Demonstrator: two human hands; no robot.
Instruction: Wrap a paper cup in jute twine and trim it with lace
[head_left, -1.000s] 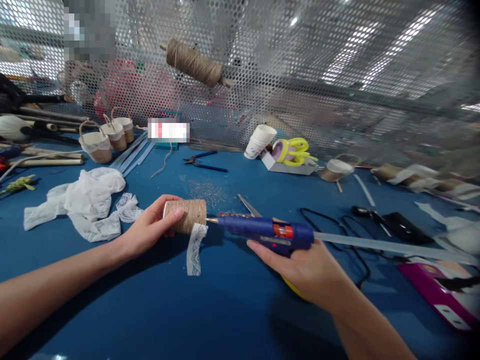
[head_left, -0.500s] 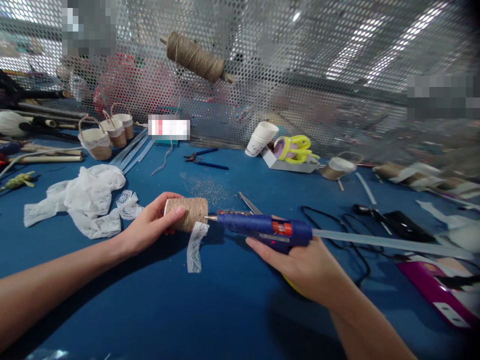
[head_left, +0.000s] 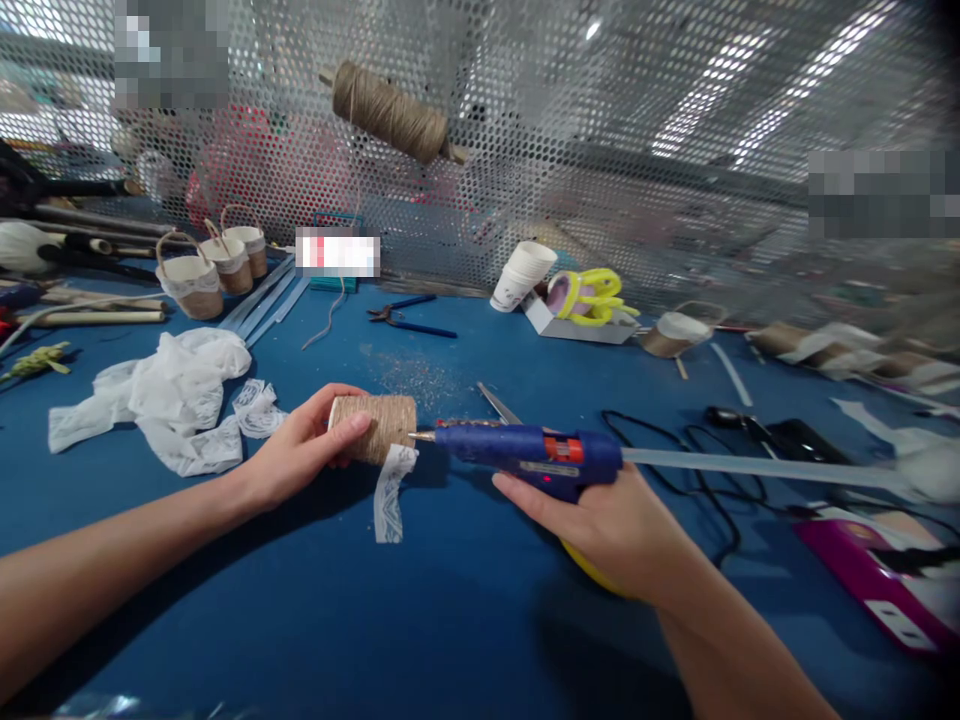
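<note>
My left hand (head_left: 300, 455) is wrapped round a small cup covered in brown twine (head_left: 382, 425), held on its side above the blue table (head_left: 420, 620). A strip of white lace (head_left: 388, 495) hangs from the cup's right rim. My right hand (head_left: 607, 525) grips a blue glue gun (head_left: 525, 450) with an orange trigger part. Its metal nozzle points left and sits right at the cup's rim, by the lace. A clear glue stick (head_left: 750, 467) juts out of the gun's back to the right.
A heap of white lace and cloth (head_left: 161, 395) lies at left. Small twine baskets (head_left: 199, 280), pliers (head_left: 409, 320), stacked paper cups (head_left: 521, 275), scissors (head_left: 499, 405) and a black cord (head_left: 697, 470) are spread around. A twine spool (head_left: 390, 115) hangs on the perforated metal screen (head_left: 600, 150).
Both hands with the cup and glue gun have stayed almost in place; the view has shifted only slightly.
</note>
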